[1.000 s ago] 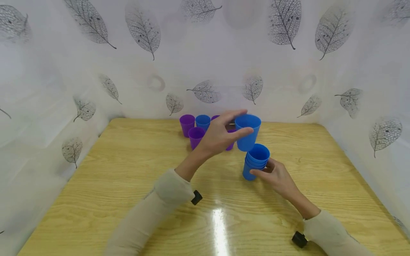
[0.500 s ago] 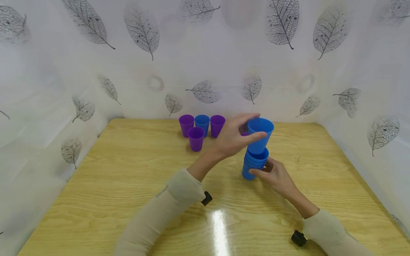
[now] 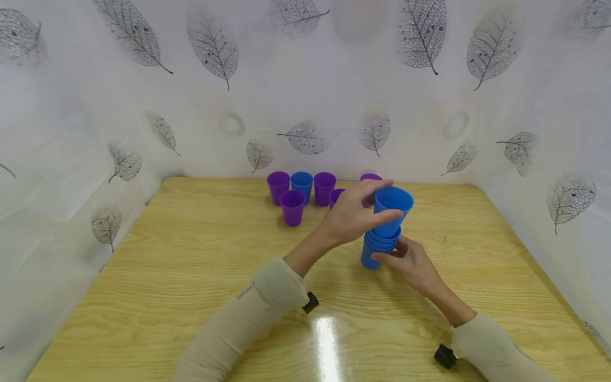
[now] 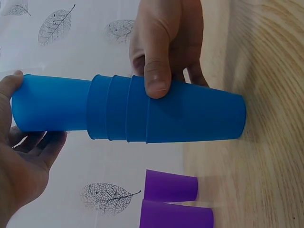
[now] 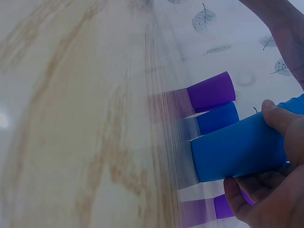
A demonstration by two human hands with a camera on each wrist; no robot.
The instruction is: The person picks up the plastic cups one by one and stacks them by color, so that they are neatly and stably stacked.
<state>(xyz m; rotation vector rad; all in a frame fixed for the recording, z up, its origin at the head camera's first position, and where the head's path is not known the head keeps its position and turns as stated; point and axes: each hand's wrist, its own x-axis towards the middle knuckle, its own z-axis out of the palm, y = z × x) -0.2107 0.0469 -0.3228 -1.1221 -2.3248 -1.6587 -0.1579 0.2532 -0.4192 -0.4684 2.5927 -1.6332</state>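
Observation:
My left hand (image 3: 350, 215) holds a blue cup (image 4: 52, 104) by its upper part, thumb on one side and fingers on the other. The lower end of that cup sits inside the mouth of a stack of blue cups (image 3: 375, 252), whose rims show as close ridges in the left wrist view. My right hand (image 3: 415, 265) grips the stack from the right, below the ridges, with the thumb (image 4: 157, 78) across its side. The stack stands upright, its base right at the tabletop.
Behind the hands, purple cups (image 3: 292, 208) and a blue cup (image 3: 302, 181) stand mouth up near the back of the wooden table (image 3: 200, 244). Another purple cup (image 3: 371, 176) is partly hidden behind my left hand. A leaf-patterned curtain (image 3: 305, 95) hangs beyond the table edge.
My left hand has moved right and then down with the blue cup, from above the stack into its mouth. The right hand has held the stack in place.

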